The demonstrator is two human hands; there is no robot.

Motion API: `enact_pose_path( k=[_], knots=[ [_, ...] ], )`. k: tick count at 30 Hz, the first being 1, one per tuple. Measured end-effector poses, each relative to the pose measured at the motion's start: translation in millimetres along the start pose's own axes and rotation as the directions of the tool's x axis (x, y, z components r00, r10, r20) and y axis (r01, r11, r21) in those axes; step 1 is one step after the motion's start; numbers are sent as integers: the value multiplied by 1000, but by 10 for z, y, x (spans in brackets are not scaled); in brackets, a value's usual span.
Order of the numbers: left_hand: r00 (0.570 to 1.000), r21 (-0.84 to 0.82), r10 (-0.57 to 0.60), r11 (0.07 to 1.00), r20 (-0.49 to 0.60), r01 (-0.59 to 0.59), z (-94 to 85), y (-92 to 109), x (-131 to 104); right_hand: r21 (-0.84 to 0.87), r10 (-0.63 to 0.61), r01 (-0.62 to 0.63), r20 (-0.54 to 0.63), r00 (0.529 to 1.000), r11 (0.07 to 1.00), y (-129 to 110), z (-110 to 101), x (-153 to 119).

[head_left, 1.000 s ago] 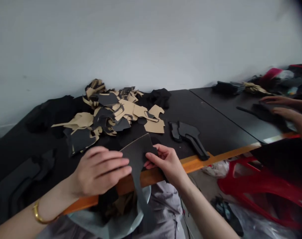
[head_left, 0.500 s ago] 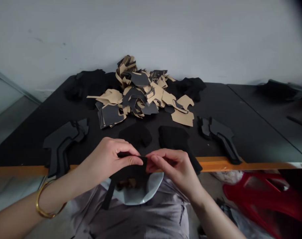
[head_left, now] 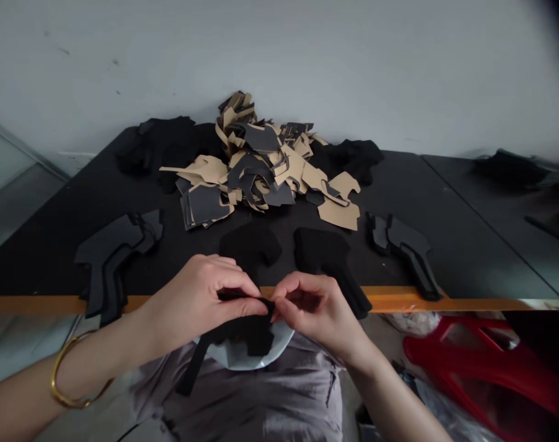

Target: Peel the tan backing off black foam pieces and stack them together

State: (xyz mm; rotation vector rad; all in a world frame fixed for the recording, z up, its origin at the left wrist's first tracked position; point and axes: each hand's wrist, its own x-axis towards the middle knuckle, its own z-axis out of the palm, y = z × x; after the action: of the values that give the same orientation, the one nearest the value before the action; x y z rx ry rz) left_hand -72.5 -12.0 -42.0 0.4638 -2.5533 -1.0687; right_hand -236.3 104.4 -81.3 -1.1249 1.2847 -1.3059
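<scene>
My left hand (head_left: 219,291) pinches the upper edge of a black cut piece (head_left: 249,334) between thumb and fingers. The piece hangs over a pale bowl (head_left: 261,362) at my lap, with one long strip reaching down to the left. My right hand (head_left: 307,301) is pinched at the same edge, its fingertips nearly touching my left thumb. Whether a separate bit is between the right fingertips is too small to tell. Just beyond the hands, a black stack (head_left: 252,242) and another black stack (head_left: 328,252) lie on the table (head_left: 399,184).
A heap of tan and black cut pieces (head_left: 261,166) stands near the wall. Grey-black pieces lie at left (head_left: 109,245) and right (head_left: 408,245), overlapping or near the orange table edge (head_left: 399,301). A red plastic stool (head_left: 473,362) is below right.
The black piece now hangs lower and hides the brown scraps seen in the bowl before. My right fingertips have closed in on the edge by my left thumb. The view has shifted slightly.
</scene>
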Motion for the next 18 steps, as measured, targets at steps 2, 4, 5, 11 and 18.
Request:
enact_pose_path(
  k=[2,4,5,11,18],
  knots=[
    [1000,-10,22,1000,-5,-22,3,14,-5,52,13,-15,42,999,999,-12,-6,-11],
    [998,1,59,998,-23,-59,10,24,-13,81,17,-22,62,998,997,-29,-7,-25],
    [996,12,86,996,-31,-85,16,27,-17,79,15,-20,64,998,997,-36,-6,-33],
    [978,19,196,980,-67,-196,71,27,-66,70,35,-42,100,994,997,8,-3,-52],
    [921,63,381,924,-76,-377,121,53,-84,194,100,-150,247,964,970,86,-26,-80]
  ],
)
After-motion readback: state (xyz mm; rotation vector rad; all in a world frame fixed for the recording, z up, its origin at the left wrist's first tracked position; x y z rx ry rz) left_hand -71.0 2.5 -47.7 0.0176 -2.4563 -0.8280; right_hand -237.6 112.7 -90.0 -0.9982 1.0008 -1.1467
